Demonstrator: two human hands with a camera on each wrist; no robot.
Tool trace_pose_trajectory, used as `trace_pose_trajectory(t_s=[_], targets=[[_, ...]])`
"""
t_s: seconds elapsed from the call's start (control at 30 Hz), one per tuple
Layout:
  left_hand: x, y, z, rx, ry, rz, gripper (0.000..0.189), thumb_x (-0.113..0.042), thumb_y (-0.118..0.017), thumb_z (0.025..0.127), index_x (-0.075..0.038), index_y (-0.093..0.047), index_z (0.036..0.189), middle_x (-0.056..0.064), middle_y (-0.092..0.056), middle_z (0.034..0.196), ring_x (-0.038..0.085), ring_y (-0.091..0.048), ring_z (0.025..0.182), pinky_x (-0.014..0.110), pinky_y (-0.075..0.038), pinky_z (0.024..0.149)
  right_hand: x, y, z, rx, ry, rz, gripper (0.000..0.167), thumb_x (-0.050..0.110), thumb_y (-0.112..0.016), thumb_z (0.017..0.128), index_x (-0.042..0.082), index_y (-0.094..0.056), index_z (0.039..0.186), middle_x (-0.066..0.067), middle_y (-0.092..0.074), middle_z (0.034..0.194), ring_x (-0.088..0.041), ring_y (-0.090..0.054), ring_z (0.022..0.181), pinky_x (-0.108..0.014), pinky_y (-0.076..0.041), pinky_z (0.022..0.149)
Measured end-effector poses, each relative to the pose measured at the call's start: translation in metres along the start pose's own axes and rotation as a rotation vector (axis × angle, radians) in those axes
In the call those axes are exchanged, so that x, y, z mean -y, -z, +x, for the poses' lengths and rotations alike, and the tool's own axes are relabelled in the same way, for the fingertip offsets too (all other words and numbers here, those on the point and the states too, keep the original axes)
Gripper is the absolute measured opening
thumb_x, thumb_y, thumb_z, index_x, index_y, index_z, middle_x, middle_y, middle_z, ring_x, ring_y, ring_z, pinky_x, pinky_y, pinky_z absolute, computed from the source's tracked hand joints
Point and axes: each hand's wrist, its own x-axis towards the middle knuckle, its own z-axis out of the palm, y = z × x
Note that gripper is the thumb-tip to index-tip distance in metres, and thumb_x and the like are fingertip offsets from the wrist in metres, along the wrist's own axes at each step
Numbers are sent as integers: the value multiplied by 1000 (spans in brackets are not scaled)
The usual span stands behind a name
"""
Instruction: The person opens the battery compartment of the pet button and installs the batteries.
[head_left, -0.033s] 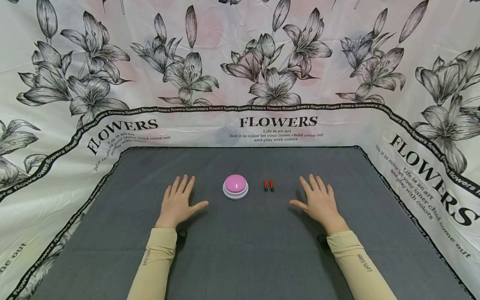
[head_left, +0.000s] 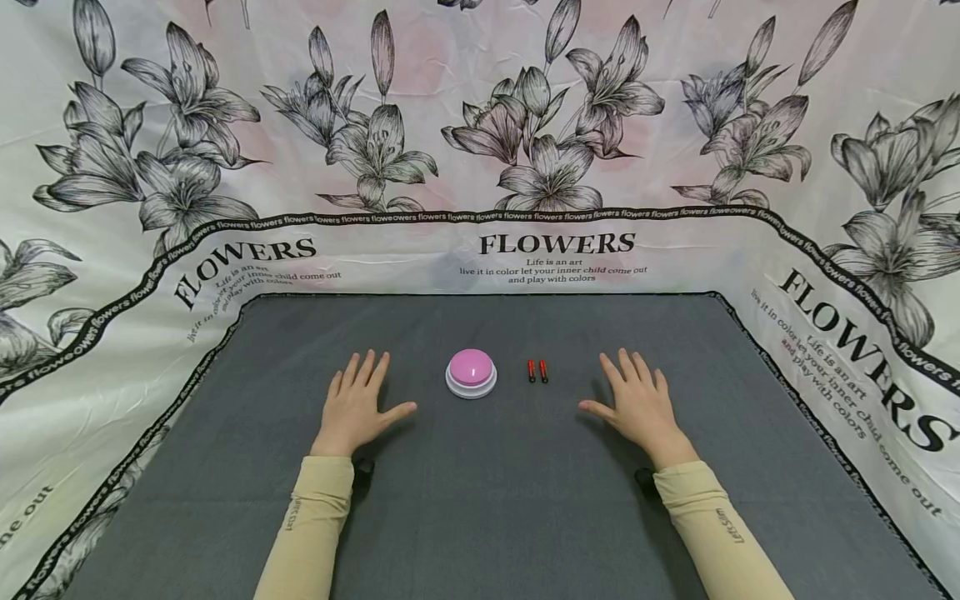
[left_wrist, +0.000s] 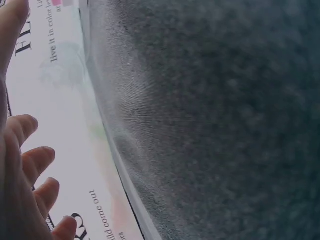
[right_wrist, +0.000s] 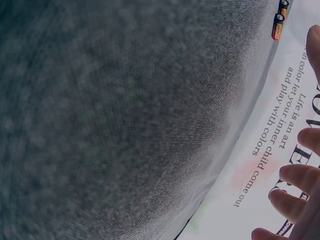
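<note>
A round push button with a pink dome and white base (head_left: pixel 471 373) stands on the grey tabletop. To its right, two small red-and-black batteries (head_left: pixel 537 372) lie side by side, seen also as batteries (right_wrist: pixel 280 22) at the top right of the right wrist view. My left hand (head_left: pixel 355 410) is left of the button, palm down, fingers spread and thumb toward it. On the other side, my right hand (head_left: pixel 640 408) has its fingers spread and its thumb toward the batteries. Both hands are apart from these things and hold nothing.
Grey cloth (head_left: pixel 495 517) covers the work surface. A white floral sheet (head_left: pixel 420 250) with printed lettering borders it at the back and both sides and rises behind. Dark wrist devices show under the left cuff (head_left: pixel 330 475) and right cuff (head_left: pixel 680 483).
</note>
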Motion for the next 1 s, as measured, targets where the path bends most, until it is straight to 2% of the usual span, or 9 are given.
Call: trace_pose_trajectory(t_s=[0.27, 0.73, 1.0], targets=[[1, -4, 0, 26, 8, -8, 100, -70, -55, 76, -11, -21, 149, 16, -23, 149, 35, -10, 137, 54, -11, 108, 1, 2, -1, 18, -11, 5, 89, 59, -62, 79, 4, -34, 143, -27, -27, 143, -43, -19, 132, -64, -16, 101], [1, -1, 1, 40, -1, -37, 97, -67, -57, 77, -9, -23, 148, 18, -24, 148, 37, -12, 136, 55, -12, 108, 0, 2, -4, 38, 6, 16, 88, 56, -63, 80, 2, -33, 143, -28, -28, 142, -45, -22, 130, -63, -20, 101], [-1, -3, 3, 75, 10, -154, 96, -62, -59, 80, -9, -17, 149, 20, -20, 149, 38, -10, 137, 58, -15, 106, 13, 3, -1, 44, 35, 51, 90, 57, -62, 79, 2, -32, 144, -29, -31, 141, -44, -25, 129, -62, -24, 100]])
